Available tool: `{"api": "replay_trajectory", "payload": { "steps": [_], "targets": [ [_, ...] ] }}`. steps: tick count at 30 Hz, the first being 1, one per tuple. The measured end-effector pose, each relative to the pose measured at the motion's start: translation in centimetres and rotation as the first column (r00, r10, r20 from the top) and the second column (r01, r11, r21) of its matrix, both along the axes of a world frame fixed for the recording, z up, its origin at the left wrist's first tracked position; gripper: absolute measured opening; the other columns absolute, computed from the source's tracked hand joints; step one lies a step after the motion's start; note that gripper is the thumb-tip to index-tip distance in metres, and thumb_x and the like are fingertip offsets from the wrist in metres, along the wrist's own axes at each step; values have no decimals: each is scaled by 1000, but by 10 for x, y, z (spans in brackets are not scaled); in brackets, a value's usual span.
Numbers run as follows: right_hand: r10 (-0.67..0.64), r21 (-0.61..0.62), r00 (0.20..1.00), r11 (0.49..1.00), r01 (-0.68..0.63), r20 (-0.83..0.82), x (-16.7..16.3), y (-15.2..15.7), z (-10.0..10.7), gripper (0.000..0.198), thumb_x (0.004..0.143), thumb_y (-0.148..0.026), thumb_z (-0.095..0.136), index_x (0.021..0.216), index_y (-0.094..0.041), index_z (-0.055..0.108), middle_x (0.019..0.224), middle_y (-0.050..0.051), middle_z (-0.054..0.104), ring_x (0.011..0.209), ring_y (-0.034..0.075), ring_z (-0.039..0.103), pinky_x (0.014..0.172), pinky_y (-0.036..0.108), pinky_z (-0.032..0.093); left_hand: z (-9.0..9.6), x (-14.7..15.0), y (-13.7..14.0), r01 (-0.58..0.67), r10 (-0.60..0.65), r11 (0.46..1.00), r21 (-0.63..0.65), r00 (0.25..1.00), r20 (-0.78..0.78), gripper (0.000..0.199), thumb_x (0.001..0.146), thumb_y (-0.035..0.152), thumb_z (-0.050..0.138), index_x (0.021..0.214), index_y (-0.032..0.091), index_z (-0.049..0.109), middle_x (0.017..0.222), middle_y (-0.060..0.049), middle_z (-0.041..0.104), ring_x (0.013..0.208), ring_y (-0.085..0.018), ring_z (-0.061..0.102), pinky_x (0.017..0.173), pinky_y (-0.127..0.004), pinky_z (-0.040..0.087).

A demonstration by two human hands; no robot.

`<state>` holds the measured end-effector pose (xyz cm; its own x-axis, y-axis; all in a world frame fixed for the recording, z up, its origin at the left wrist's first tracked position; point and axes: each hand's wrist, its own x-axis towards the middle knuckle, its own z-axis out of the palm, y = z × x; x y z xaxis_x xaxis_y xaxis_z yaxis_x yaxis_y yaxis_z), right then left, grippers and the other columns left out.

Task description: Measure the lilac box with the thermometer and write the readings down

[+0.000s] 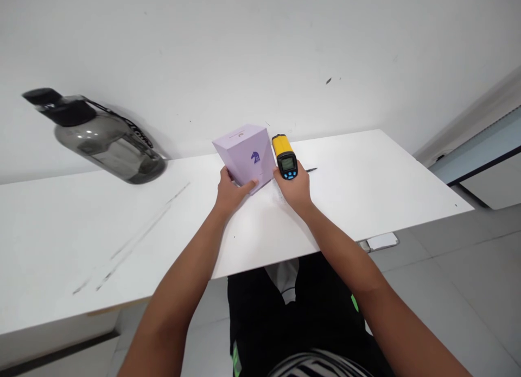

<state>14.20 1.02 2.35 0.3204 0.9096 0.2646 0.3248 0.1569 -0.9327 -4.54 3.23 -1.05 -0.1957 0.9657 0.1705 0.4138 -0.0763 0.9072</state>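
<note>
Box (247,164) in spread left hand (232,193), yellow thermometer (285,158) in curled right hand (298,190).

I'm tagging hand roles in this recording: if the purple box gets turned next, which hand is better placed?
Probably the left hand: it holds the purple box by its lower part, while the right hand is taken up by the yellow-and-black device.

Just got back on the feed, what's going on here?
A person is at a white table, both hands busy. The left hand grips a lavender box with a horse-head logo; whether its base touches the table is unclear. The right hand holds a yellow-and-black infrared thermometer just beside it, screen facing the person. A grey water bottle stands off to the left, near the wall.
</note>
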Motion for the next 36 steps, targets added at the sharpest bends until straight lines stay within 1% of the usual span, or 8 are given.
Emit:
{"api": "replay_trajectory", "payload": {
  "steps": [9,18,28,36],
  "targets": [
    [-3,-19,1000,1000,4,22,0,0,1,26,72,-44,66,84,-23,56,78,2,64,75,21,61,72,36,51,-2,-1,0,5,-5,1000,0,1000,14,85,57,49,85,128,24,45,128,-13,56,117,-32,56,96,-48,49],
    [6,-13,999,1000,-6,33,1,1,-1,27,73,-45,65,86,-23,57,80,2,64,78,21,62,73,37,51,-3,-1,1,6,-6,1000,7,1000,13,84,57,48,85,127,24,45,127,-13,56,117,-32,56,96,-48,49],
    [9,-16,1000,1000,-9,22,0,0,1,26,73,-44,65,86,-23,57,77,2,63,76,21,61,74,38,51,1,0,0,0,0,1000,-23,1000,-10,87,58,51,85,129,22,44,130,-14,55,118,-32,56,96,-48,49],
    [7,-9,999,1000,-6,31,0,0,1,26,73,-44,66,84,-23,55,78,2,63,75,20,60,72,37,51,-4,-2,3,10,-10,1000,8,1000,-6,86,57,51,85,128,24,44,128,-13,55,117,-31,56,95,-48,49]
  ]
}}
